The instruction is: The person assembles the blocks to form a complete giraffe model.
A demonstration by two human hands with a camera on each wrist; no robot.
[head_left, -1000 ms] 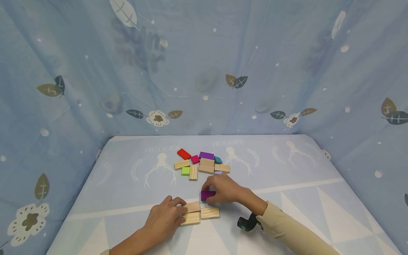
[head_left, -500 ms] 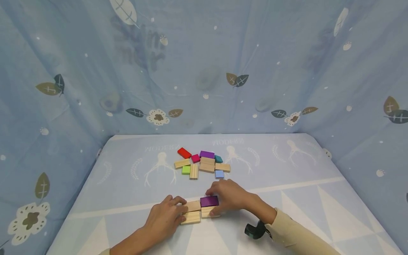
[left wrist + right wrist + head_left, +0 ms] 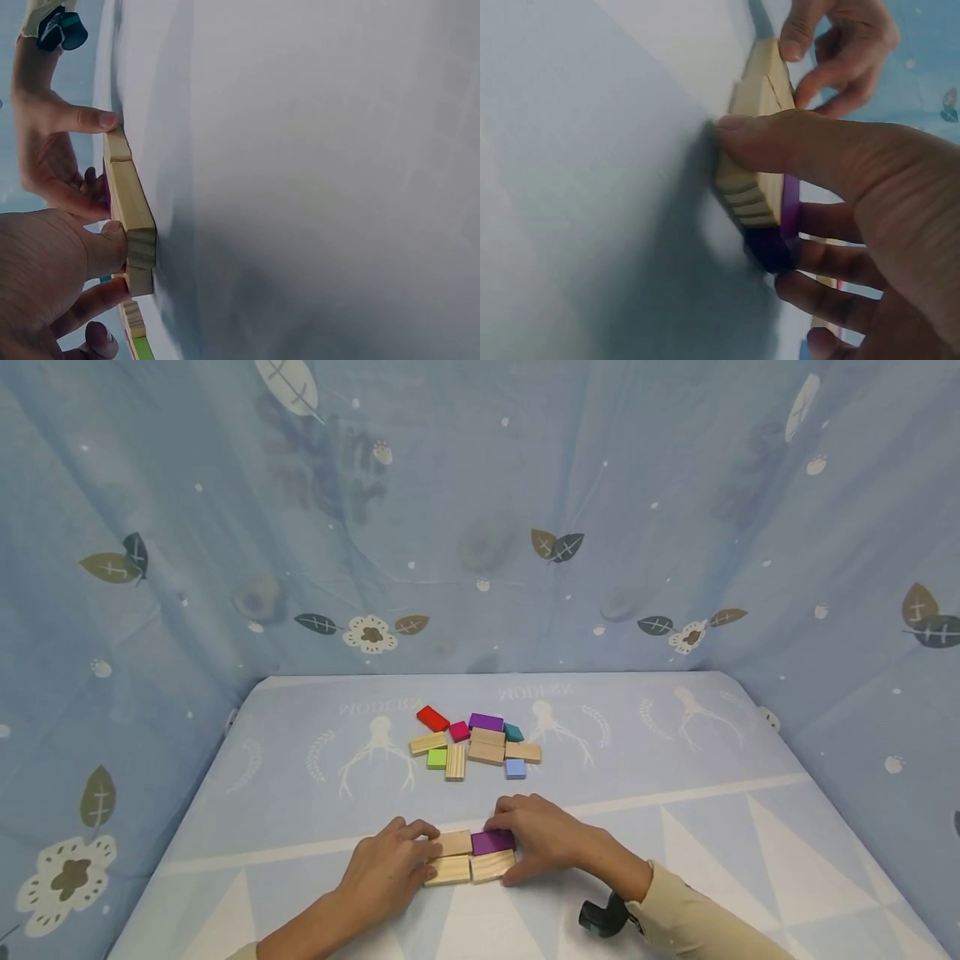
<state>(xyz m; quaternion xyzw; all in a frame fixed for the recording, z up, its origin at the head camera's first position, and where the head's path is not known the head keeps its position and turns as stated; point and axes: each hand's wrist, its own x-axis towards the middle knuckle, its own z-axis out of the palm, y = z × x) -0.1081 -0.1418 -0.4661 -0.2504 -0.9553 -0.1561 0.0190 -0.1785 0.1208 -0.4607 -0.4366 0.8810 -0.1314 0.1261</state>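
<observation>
Four-sided and flat, a purple block [image 3: 492,842] lies against the far side of a light wooden block [image 3: 492,865]. My right hand [image 3: 543,837] pinches this pair, its thumb at the wooden block's near side and fingers along the purple one's far side. To their left, two more wooden blocks lie side by side, a far one [image 3: 454,843] and a near one [image 3: 448,870]. My left hand [image 3: 386,870] rests its thumb and fingertips against their left ends. In the right wrist view the purple block [image 3: 771,250] sticks out past the wooden block's end.
Farther back lies a loose group of blocks: a red one [image 3: 432,719], a lime green one [image 3: 437,759], a light blue one [image 3: 515,768], another purple one [image 3: 486,722] and several plain wooden ones [image 3: 487,753]. A patterned cloth [image 3: 637,827] covers the table.
My right hand has brought the purple block down toward me, onto the far side of the right wooden block, and the thumb has moved to that block's near edge. My left hand has stayed put.
</observation>
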